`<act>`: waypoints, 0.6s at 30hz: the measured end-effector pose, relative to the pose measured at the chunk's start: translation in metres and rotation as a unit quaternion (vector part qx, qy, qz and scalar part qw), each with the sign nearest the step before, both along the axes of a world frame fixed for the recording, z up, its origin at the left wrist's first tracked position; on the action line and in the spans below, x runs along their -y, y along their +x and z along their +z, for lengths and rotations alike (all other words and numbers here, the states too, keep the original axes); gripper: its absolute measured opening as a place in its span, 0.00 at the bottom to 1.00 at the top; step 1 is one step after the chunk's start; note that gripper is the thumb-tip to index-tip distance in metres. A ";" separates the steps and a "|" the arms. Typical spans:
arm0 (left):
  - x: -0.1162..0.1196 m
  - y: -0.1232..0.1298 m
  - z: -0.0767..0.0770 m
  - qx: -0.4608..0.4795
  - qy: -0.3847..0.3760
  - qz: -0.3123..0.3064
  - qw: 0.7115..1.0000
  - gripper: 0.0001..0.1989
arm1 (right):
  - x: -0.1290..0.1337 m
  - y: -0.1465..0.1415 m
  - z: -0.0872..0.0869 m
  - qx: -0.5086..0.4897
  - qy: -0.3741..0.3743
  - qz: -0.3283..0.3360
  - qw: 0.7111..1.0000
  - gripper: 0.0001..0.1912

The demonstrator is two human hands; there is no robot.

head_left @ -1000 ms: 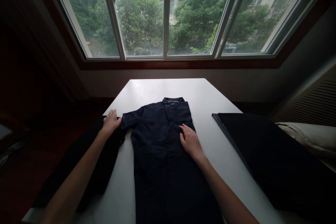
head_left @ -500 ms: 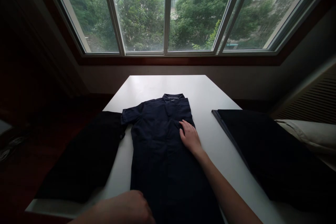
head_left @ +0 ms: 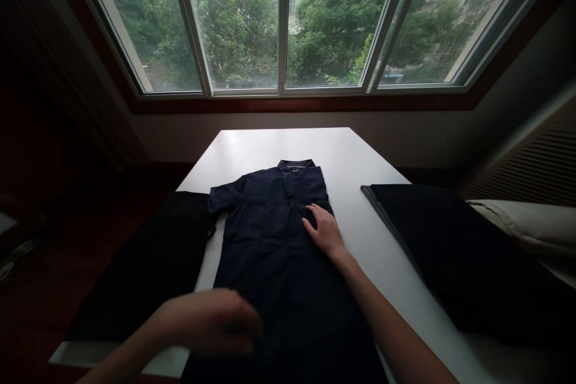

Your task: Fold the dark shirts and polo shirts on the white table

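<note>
A dark navy short-sleeved collared shirt [head_left: 274, 252] lies flat and face up on a white table [head_left: 288, 147], collar at the far end. My right hand [head_left: 324, 231] rests flat on its chest, fingers spread and holding nothing. My left hand [head_left: 213, 319] is blurred, low over the shirt's lower left side, and I cannot make out its grip. Beside the shirt's left sleeve lies a black garment [head_left: 144, 270], hanging past the table's left edge. The shirt's hem is out of view.
To the right, a large black cloth [head_left: 454, 258] lies on a dark flat board at the table's edge. A beige cloth [head_left: 526, 225] lies beyond it, near a slatted wall vent [head_left: 535, 171]. A wide window [head_left: 283, 24] stands behind the table.
My left hand has risen from the bottom edge of the view over the shirt. The shirt's lower left side now spreads farther left. My right hand has barely moved.
</note>
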State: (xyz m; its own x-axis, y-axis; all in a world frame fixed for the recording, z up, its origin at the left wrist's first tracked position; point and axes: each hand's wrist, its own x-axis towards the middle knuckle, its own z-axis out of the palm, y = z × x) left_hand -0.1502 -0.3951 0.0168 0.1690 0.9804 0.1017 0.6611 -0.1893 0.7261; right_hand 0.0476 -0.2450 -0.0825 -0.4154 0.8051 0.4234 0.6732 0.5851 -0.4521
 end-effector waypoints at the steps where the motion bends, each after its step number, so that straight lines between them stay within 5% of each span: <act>1: -0.016 -0.001 -0.002 0.015 0.005 0.021 1.000 0.13 | 0.001 0.001 0.002 -0.013 0.002 0.013 1.000 0.21; 9: -0.165 0.000 -0.032 0.197 0.042 0.263 0.943 0.11 | 0.018 0.004 0.026 -0.049 -0.004 0.045 0.998 0.09; 18: -0.189 0.011 -0.084 0.358 0.103 0.309 0.875 0.16 | 0.025 0.003 0.033 -0.021 -0.062 0.055 0.996 0.09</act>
State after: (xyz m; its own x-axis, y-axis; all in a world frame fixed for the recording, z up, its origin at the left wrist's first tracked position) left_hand -0.1390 -0.2066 -0.0671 -0.5656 0.8109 0.1499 0.0734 -0.1315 0.9886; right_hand 0.0502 -0.2701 -0.0498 -0.4878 0.8031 0.3423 0.5876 0.5920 -0.5516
